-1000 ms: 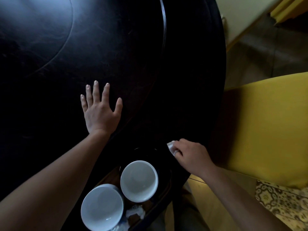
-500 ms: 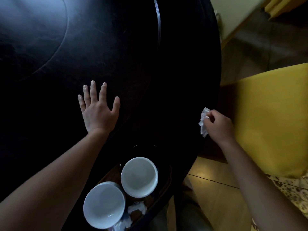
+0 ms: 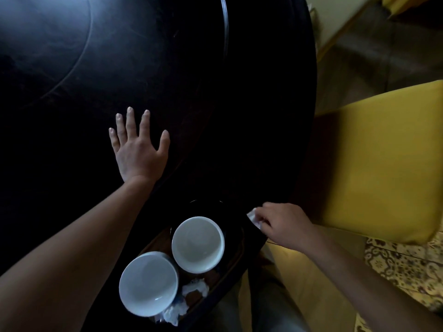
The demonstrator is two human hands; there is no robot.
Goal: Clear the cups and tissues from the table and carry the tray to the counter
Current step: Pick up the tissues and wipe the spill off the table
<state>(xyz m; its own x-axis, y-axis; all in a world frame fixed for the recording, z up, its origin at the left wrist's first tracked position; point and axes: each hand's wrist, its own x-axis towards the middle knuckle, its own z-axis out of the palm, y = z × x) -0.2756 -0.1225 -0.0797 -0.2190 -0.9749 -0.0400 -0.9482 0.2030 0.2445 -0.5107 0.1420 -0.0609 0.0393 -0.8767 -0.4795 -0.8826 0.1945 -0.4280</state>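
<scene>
While two white ceramic cups (image 3: 198, 243) already stand mouth-up, axes vertical, in the dark wooden tray (image 3: 236, 264) beside crumpled white tissues (image 3: 194, 288), the right hand (image 3: 284, 224) pinches another white tissue (image 3: 253, 217) in its fingers just right of that tray. The left hand (image 3: 137, 149) lies flat, fingers spread, on the dark round surface (image 3: 167, 68) beyond the tray. Carrying appears still to come.

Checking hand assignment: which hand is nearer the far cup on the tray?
Right. The right hand, pinching a tissue, hovers just right of the far cup by the tray edge. The left hand lies flat on the table, farther up-left.
</scene>
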